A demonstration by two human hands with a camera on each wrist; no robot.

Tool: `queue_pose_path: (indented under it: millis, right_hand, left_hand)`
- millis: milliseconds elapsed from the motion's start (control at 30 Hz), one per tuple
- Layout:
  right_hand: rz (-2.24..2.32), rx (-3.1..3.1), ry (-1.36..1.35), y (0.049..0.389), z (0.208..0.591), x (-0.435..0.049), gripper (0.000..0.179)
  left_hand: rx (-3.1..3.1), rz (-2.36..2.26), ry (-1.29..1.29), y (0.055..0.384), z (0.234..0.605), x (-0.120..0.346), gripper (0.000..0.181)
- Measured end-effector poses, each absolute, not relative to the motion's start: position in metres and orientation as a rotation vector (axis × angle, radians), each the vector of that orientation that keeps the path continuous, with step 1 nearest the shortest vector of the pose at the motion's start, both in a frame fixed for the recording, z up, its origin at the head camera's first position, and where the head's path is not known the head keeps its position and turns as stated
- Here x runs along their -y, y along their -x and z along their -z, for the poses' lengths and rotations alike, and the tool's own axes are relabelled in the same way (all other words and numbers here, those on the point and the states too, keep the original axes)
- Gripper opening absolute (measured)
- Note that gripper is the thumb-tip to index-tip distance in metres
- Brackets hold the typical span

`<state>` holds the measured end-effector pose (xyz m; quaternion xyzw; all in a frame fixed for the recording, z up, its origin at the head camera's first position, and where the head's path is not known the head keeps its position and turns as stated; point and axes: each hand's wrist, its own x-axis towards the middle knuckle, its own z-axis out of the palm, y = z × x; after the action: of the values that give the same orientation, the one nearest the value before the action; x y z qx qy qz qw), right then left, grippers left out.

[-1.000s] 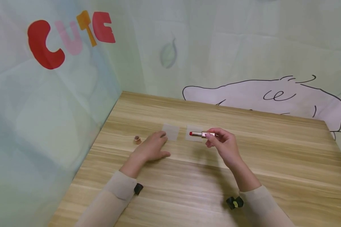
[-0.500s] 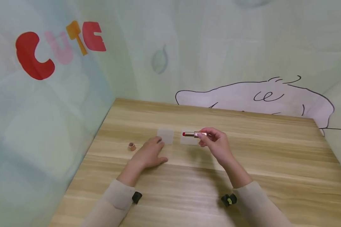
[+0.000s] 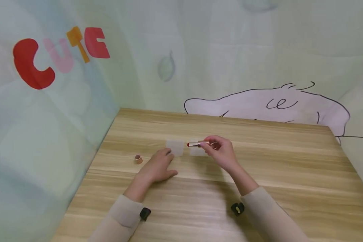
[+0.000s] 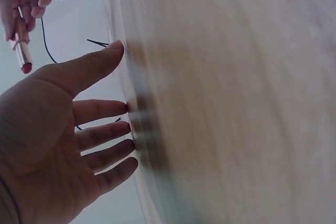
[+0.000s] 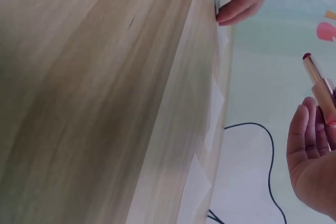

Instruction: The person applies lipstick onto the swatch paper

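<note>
Red-tipped lipstick point(image 3: 194, 144) pinched by right hand point(image 3: 220, 152), above the table point(image 3: 275, 161); left hand point(image 3: 157, 167) rests, fingers extended, at left paper point(image 3: 176, 148). Judged step: positioning lipstick; next move likely calls for steady lowering.

Head view: soft, even light; we note pale glare low on the bench point(image 3: 187, 216) and a diffuse shadow below the right hand point(image 3: 223, 154). Left wrist view: hazy, bench out of focus, smudged shadows by the fingers point(image 4: 100, 109). Right wrist view: bench dim, soft toward left edge.
</note>
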<state>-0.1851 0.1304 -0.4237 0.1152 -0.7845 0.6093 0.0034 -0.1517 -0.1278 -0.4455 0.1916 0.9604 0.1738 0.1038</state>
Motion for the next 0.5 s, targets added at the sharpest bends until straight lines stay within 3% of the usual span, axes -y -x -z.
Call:
queue_pose_path:
  millis: [500]
  right_hand:
    - [-1.475,2.578,-0.613,0.208,0.434,-0.092,0.017]
  left_hand:
    - [-2.856,-0.481,-0.613,0.152,0.447,0.129,0.064]
